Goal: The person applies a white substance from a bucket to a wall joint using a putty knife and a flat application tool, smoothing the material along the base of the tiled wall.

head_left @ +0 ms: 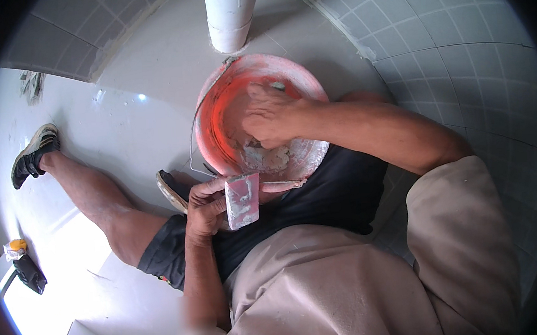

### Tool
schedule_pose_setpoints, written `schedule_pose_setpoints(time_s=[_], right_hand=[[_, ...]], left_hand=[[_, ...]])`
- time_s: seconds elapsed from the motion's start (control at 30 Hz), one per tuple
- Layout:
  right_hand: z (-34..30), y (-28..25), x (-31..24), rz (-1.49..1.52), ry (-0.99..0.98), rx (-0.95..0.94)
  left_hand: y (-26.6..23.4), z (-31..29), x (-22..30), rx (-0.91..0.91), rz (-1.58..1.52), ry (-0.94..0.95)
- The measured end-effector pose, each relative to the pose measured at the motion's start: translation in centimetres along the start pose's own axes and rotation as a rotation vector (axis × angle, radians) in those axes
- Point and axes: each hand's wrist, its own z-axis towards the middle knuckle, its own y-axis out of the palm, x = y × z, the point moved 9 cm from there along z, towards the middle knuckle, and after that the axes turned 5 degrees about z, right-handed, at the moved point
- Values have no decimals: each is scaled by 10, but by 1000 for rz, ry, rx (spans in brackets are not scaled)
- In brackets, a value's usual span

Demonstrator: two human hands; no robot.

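My left hand (206,207) is closed round the edge of a small flat pink rectangular piece (243,200), smeared with whitish paste. It is held just below the near rim of a red bucket (212,148). Inside the bucket, my right hand (270,114) reaches down with its fingers curled; what they grip, if anything, is hidden. Grey-white paste (274,159) lies in the bucket and coats its inner wall. The thin wire handle (193,138) hangs down the bucket's left side.
A white pipe (230,17) rises from the floor just beyond the bucket. Grey tiled walls (448,61) stand to the right and far left. My legs (112,197) spread around the bucket. A black bag (30,274) and a yellow-and-white packet (16,248) lie at far left.
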Motion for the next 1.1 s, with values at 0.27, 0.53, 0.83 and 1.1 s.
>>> schedule_pose_setpoints(time_s=[0.27, 0.53, 0.83, 1.1], right_hand=[[-5, -16, 3, 67, 71, 273], [-30, -39, -12, -70, -78, 354], [-10, -7, -39, -486, -230, 72], [-4, -23, -42, -328, -259, -131]], left_hand=[[4, -2, 6, -5, 16, -3], [6, -3, 7, 12, 28, 2], [16, -3, 14, 17, 39, -7], [17, -4, 15, 7, 6, -1]])
